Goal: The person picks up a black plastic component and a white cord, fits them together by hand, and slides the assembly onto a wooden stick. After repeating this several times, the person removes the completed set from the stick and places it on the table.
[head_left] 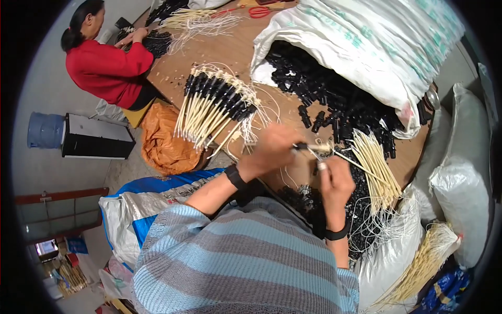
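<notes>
Fitting a small black cap (301, 146) onto a cream-coloured cord (334, 153) is the work in hand at the near edge of the wooden table (230, 52). The left hand (272, 149) pinches the cap between thumb and forefinger, while the right hand (334, 180) has its fingers closed around the cord's end just beside it; the two pieces meet between the hands, though whether the cap is fully seated is too small to tell.

Judging by the piles, a fair share is done. A fanned bundle of finished cords (217, 107), each with a black tip, lies on the table to the left of the hands. Much appears left: a loose sheaf of bare cords (374, 170) sits just right of the right hand, another thick bundle of cords (418, 267) hangs lower right, and a heap of loose black caps (334, 97) spills out of a white woven sack (361, 47) across the table.

At the far end, a person in a red top (107, 70) works with both hands over their own pile of black pieces. Red-handled scissors (259, 11) lie near the top edge.
</notes>
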`<action>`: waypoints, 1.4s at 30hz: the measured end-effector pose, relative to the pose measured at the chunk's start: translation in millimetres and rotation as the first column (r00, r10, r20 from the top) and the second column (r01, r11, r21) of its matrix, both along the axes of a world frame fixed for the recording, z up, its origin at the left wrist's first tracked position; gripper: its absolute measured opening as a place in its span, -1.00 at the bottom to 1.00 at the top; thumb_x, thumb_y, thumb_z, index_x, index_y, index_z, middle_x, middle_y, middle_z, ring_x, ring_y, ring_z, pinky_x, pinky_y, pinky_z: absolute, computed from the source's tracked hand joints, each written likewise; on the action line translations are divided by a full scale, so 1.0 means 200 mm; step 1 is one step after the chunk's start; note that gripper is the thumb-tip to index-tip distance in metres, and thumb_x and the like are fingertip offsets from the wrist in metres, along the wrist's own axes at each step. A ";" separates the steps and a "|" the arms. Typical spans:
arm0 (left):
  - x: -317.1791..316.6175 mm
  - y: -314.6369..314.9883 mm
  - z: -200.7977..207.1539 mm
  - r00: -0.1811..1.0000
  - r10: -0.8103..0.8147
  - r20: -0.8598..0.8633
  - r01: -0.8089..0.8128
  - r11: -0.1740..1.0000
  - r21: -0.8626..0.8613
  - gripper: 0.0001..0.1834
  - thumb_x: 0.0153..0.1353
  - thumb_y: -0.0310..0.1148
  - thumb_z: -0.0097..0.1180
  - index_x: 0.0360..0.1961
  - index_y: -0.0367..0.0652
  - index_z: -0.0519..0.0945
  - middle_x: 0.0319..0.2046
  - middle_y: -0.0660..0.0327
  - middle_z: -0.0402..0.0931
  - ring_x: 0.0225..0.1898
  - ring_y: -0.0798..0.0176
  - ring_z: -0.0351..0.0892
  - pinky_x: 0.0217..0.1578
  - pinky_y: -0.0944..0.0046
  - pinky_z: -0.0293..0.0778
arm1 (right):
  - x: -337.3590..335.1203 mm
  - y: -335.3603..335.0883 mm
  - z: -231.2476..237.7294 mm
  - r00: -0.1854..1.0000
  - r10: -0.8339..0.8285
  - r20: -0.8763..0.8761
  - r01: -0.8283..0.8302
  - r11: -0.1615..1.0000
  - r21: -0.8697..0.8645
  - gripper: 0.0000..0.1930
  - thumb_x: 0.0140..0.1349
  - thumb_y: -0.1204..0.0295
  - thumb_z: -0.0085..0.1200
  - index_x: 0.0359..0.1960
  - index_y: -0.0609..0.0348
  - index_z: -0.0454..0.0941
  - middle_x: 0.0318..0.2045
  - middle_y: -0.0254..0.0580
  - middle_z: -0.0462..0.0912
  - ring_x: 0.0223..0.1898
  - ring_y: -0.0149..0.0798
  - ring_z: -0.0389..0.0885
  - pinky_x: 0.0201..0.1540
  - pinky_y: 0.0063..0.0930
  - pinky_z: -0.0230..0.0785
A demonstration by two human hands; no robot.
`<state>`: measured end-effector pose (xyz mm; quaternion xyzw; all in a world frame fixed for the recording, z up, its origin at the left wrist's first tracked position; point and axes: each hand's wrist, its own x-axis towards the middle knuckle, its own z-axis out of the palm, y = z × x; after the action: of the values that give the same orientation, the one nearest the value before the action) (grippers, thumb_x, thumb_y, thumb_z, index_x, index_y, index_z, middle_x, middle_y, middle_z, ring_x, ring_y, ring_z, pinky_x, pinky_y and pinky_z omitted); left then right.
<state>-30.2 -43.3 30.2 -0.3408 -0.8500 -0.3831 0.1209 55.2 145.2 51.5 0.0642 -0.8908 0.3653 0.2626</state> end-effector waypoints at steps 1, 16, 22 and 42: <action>-0.05 -0.08 0.01 0.984 0.077 -0.163 -0.084 0.996 -0.039 -0.82 -0.15 -0.46 0.23 -0.43 -0.04 0.59 -0.36 0.25 0.59 -0.36 0.10 0.55 -0.32 0.13 0.38 | 0.01 0.01 0.02 0.994 -0.094 0.057 0.097 0.993 -0.065 -0.93 0.10 0.63 0.19 -0.36 0.30 0.61 -0.30 -0.05 0.66 -0.27 -0.11 0.65 -0.19 -0.39 0.49; -0.33 0.09 -0.17 0.996 0.063 -0.063 -0.074 0.981 -0.182 -0.61 -0.09 -0.53 0.14 -0.13 -0.18 0.62 -0.15 0.04 0.58 -0.09 -0.06 0.51 -0.03 0.08 0.44 | 0.03 0.50 -0.05 0.861 -0.483 0.160 0.319 0.756 0.572 -0.89 -0.01 0.53 0.23 -0.40 0.12 0.64 -0.43 -0.09 0.57 -0.48 0.03 0.53 -0.40 -0.20 0.34; -0.35 0.16 -0.28 0.980 0.092 0.178 -0.048 0.970 -0.238 -0.81 -0.12 -0.47 0.22 -0.41 -0.27 0.56 -0.21 0.03 0.58 -0.11 -0.09 0.51 -0.06 0.07 0.42 | 0.10 0.54 -0.05 0.939 -0.329 0.095 0.224 0.798 0.559 -0.85 0.05 0.50 0.22 -0.31 0.12 0.59 -0.38 -0.13 0.58 -0.43 -0.03 0.52 -0.38 -0.19 0.32; -0.12 0.12 -0.11 0.869 -0.429 0.248 0.447 0.895 -0.017 -0.67 -0.13 -0.70 0.06 -0.33 -0.09 0.62 -0.30 0.16 0.57 -0.10 0.10 0.51 -0.06 0.25 0.39 | 0.12 0.17 -0.06 0.958 0.031 0.284 -0.137 0.922 0.363 -0.66 0.08 0.36 0.26 -0.06 0.04 0.61 -0.61 -0.17 0.54 -0.55 -0.09 0.56 -0.50 -0.29 0.35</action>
<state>-54.8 -20.1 7.5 -0.4803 -0.7724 -0.4069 -0.0846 78.8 178.5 39.3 0.1014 -0.9684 0.2026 0.1042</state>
